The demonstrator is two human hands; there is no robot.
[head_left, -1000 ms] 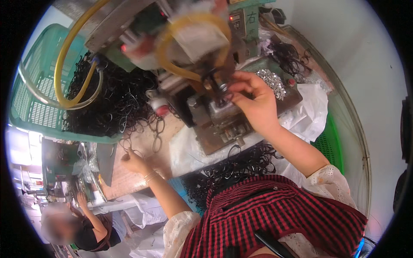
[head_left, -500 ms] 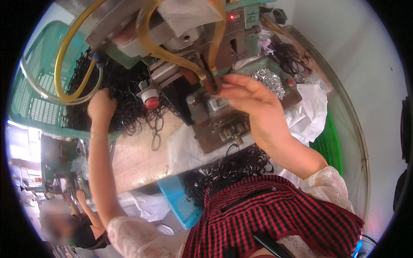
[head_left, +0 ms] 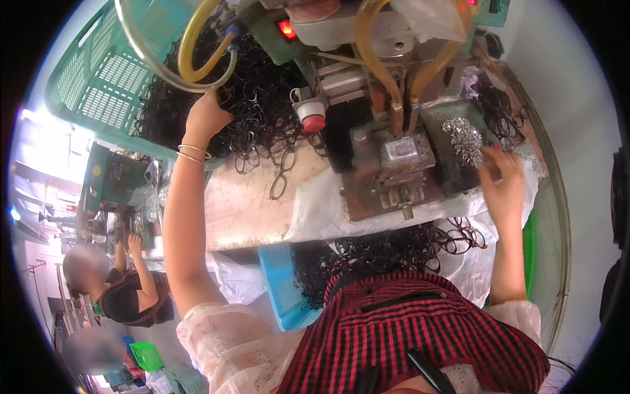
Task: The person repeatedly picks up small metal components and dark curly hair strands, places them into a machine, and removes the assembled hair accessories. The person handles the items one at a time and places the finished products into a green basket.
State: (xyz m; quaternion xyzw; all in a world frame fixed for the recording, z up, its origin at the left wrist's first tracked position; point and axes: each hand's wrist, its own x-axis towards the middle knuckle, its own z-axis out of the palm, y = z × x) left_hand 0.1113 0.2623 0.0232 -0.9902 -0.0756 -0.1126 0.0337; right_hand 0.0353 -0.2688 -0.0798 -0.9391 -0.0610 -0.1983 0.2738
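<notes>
My left hand (head_left: 209, 119) lies at the near side of a heap of black eyeglass frames (head_left: 252, 108) by the teal basket (head_left: 98, 98). Its fingers look curled, and whatever they grip is hidden. My right hand (head_left: 504, 187) reaches to the small silver metal pieces (head_left: 463, 139) in the green tray (head_left: 436, 121). Its fingers are spread at the pile's near edge; no held piece shows. Between my hands stands a press machine (head_left: 387, 72). Under its two yellow hoses (head_left: 374, 56) sits a metal block (head_left: 400, 150), with no hand on it.
A red push button (head_left: 313, 123) juts out left of the block. More black frames (head_left: 387, 253) fill a blue basket (head_left: 279, 289) at my lap. White plastic sheeting (head_left: 321, 203) covers the table's front edge. Another person (head_left: 131, 289) works at a machine at the far left.
My right hand has left the press block and moved right to the silver pieces. My left hand stays at the heap of frames. The whole view has shifted.
</notes>
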